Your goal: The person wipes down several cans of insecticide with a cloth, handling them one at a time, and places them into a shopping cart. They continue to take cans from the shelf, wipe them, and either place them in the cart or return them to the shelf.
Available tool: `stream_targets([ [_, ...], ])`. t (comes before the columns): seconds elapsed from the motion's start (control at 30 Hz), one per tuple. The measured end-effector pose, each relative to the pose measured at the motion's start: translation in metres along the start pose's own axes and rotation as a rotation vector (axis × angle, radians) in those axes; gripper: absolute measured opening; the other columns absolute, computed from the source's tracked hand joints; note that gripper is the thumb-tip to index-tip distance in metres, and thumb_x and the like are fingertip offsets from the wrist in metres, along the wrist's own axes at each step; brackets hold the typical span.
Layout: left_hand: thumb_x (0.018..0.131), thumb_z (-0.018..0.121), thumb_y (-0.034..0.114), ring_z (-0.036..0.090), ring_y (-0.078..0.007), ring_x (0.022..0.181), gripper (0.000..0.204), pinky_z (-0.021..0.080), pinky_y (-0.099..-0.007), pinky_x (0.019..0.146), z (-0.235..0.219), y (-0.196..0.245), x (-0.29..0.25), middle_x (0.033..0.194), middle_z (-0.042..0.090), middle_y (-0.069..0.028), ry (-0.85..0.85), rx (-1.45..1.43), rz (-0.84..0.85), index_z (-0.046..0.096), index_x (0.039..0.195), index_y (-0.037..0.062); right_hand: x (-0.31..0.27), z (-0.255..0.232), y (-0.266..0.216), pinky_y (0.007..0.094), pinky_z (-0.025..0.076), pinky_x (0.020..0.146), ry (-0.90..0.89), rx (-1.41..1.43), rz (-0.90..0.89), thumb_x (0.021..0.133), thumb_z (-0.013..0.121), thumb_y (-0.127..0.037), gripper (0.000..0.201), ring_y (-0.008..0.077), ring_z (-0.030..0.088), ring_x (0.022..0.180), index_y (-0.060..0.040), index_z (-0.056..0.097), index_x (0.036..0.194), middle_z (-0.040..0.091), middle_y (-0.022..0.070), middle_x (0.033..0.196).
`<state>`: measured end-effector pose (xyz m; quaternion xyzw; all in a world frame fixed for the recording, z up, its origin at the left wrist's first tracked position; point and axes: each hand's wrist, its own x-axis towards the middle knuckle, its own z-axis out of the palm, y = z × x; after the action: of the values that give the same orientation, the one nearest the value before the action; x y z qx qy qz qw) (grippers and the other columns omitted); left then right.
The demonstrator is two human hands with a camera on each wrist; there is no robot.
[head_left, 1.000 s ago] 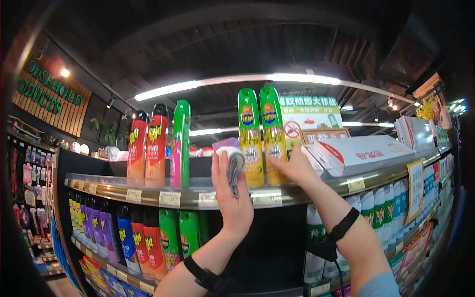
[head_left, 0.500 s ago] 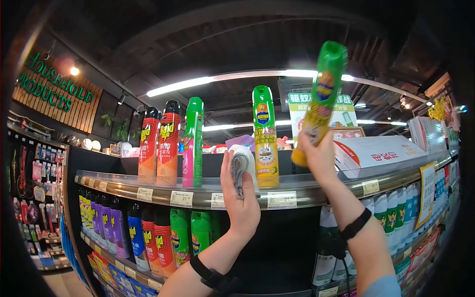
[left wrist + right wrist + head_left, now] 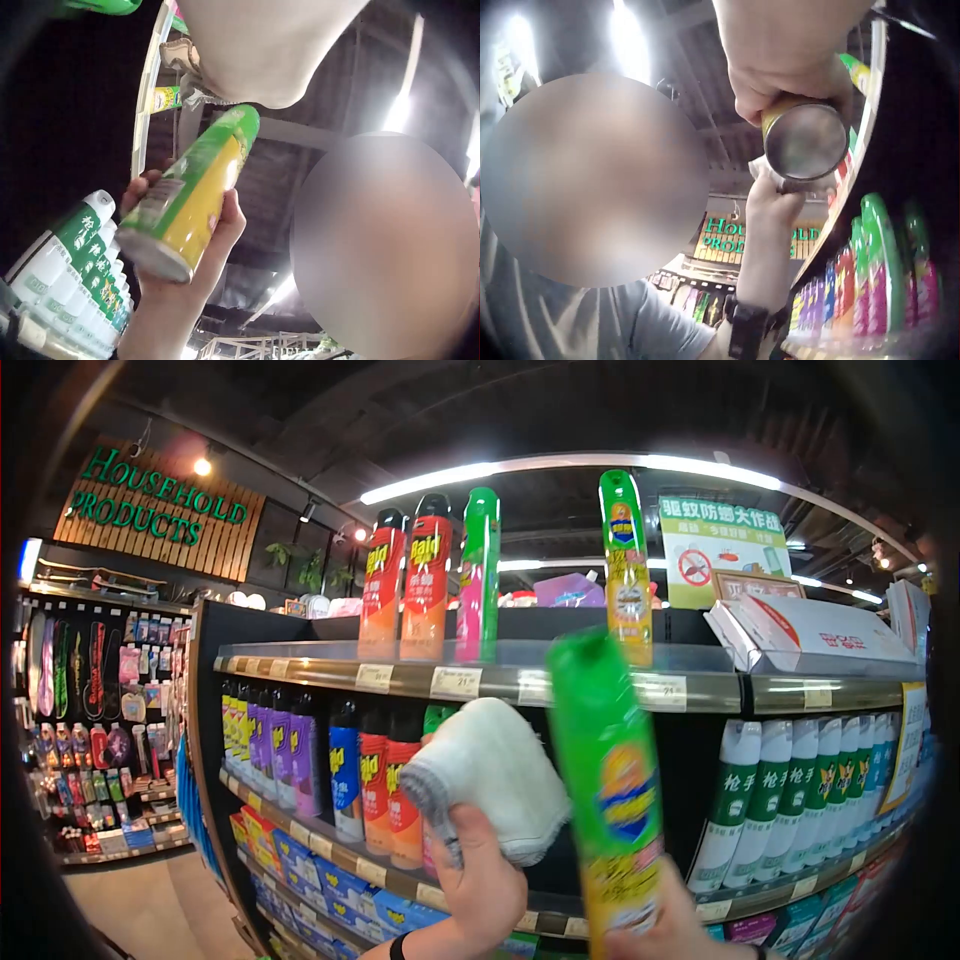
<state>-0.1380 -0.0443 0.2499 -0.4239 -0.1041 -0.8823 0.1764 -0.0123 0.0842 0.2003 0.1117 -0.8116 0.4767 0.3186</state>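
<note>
In the head view my left hand [image 3: 485,890] grips a folded white cloth [image 3: 500,775] with a grey edge, thumb on its near side. To its right, my right hand [image 3: 655,930] holds a green and yellow spray can [image 3: 605,790] round its lower part, nozzle end up. The left wrist view shows the can [image 3: 191,195] tilted, with fingers and thumb round it. In the right wrist view the can's round metal base [image 3: 808,142] faces the camera. A matching can [image 3: 627,570] stands on the top shelf behind.
The top shelf [image 3: 570,655] also bears two red cans [image 3: 425,585], a green and pink can [image 3: 478,580] and white boxes [image 3: 820,630]. Below, rows of cans [image 3: 770,810] fill the lower shelf at both sides. A hanging display [image 3: 90,740] stands at far left.
The right hand has lifted one of two green and yellow cans off the shelf and brought it down near the camera. The cloth has moved lower and turned. The view has swung left.
</note>
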Motion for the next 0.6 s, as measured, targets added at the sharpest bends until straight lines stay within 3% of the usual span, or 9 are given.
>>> stream_targets([
  [0.07, 0.100, 0.046, 0.023, 0.055, -0.0211, 0.113, 0.043, 0.045, -0.0363, 0.095, -0.028, 0.008, -0.004, 0.127, 0.053, -0.0115, 0.047, -0.003, 0.037, 0.037, 0.136, 0.0016, -0.018, 0.032, 0.011, 0.0344, 0.045, 0.088, -0.128, 0.250, 0.082, 0.073, 0.073, -0.004, 0.070, 0.0203, 0.054, 0.105, -0.0032, 0.036, 0.132, 0.054, 0.0107, 0.116],
  [0.13, 0.100, 0.044, 0.030, 0.051, -0.0275, 0.119, 0.052, 0.041, -0.0437, 0.101, -0.060, 0.022, -0.005, 0.136, 0.045, -0.0108, 0.059, 0.055, 0.042, 0.025, 0.143, 0.0050, -0.033, 0.053, 0.028, 0.0345, 0.045, 0.088, -0.161, 0.189, 0.071, 0.073, 0.073, -0.004, 0.070, 0.0207, 0.054, 0.105, -0.0030, 0.036, 0.132, 0.054, 0.0116, 0.115],
  [0.2, 0.099, 0.047, 0.025, 0.053, -0.0266, 0.115, 0.048, 0.040, -0.0404, 0.101, -0.086, 0.040, -0.011, 0.128, 0.052, -0.0117, 0.179, 0.157, 0.088, 0.035, 0.138, 0.0011, -0.048, 0.072, 0.044, 0.0349, 0.046, 0.088, -0.204, 0.068, 0.057, 0.073, 0.072, -0.005, 0.070, 0.0215, 0.055, 0.105, -0.0025, 0.037, 0.132, 0.055, 0.0132, 0.114],
  [0.27, 0.095, 0.050, 0.018, 0.054, -0.0237, 0.114, 0.040, 0.039, -0.0358, 0.100, -0.117, 0.073, -0.011, 0.120, 0.059, -0.0119, -0.308, 0.858, -0.073, 0.047, 0.130, -0.0019, -0.055, 0.084, 0.051, 0.0351, 0.046, 0.088, -0.240, 0.024, 0.065, 0.072, 0.072, -0.005, 0.070, 0.0219, 0.055, 0.105, -0.0023, 0.037, 0.132, 0.055, 0.0140, 0.114],
  [0.33, 0.090, 0.051, 0.012, 0.055, -0.0188, 0.108, 0.034, 0.041, -0.0313, 0.095, -0.121, 0.094, -0.020, 0.111, 0.061, -0.0098, -0.231, 0.838, -0.156, 0.054, 0.120, -0.0044, -0.060, 0.092, 0.057, 0.0360, 0.046, 0.088, -0.310, -0.081, 0.156, 0.070, 0.077, -0.012, 0.074, 0.0255, 0.056, 0.106, -0.0013, 0.037, 0.132, 0.055, 0.0176, 0.113],
  [0.43, 0.087, 0.055, 0.009, 0.054, -0.0131, 0.094, 0.030, 0.042, -0.0284, 0.086, -0.145, 0.126, -0.034, 0.100, 0.060, -0.0091, -0.346, 1.172, -0.155, 0.054, 0.113, -0.0043, -0.069, 0.108, 0.086, 0.0368, 0.045, 0.090, -0.476, -0.035, 0.216, 0.068, 0.081, -0.021, 0.086, 0.0285, 0.056, 0.110, -0.0004, 0.033, 0.136, 0.055, 0.0201, 0.118],
  [0.53, 0.089, 0.056, 0.011, 0.055, -0.0141, 0.099, 0.033, 0.043, -0.0308, 0.089, -0.182, 0.135, -0.060, 0.108, 0.059, -0.0119, -0.172, 0.931, -0.162, 0.053, 0.118, -0.0021, -0.077, 0.122, 0.095, 0.0353, 0.045, 0.088, -0.612, 0.079, 0.244, 0.070, 0.080, -0.025, 0.092, 0.0269, 0.056, 0.108, -0.0002, 0.026, 0.141, 0.053, 0.0210, 0.123],
  [0.57, 0.093, 0.056, 0.015, 0.053, -0.0256, 0.113, 0.041, 0.041, -0.0374, 0.098, -0.189, 0.141, -0.063, 0.124, 0.055, -0.0145, -0.308, 0.989, -0.102, 0.047, 0.129, -0.0032, -0.087, 0.134, 0.126, 0.0342, 0.046, 0.087, -0.671, 0.269, 0.185, 0.071, 0.080, -0.026, 0.094, 0.0259, 0.057, 0.106, -0.0001, 0.024, 0.142, 0.052, 0.0213, 0.123],
  [0.6, 0.093, 0.056, 0.015, 0.053, -0.0256, 0.113, 0.041, 0.041, -0.0374, 0.098, -0.196, 0.142, -0.075, 0.124, 0.055, -0.0145, -0.302, 0.997, -0.106, 0.047, 0.129, -0.0032, -0.093, 0.141, 0.143, 0.0332, 0.046, 0.086, -0.720, 0.460, 0.122, 0.073, 0.079, -0.026, 0.095, 0.0250, 0.057, 0.103, 0.0000, 0.022, 0.143, 0.051, 0.0215, 0.124],
])
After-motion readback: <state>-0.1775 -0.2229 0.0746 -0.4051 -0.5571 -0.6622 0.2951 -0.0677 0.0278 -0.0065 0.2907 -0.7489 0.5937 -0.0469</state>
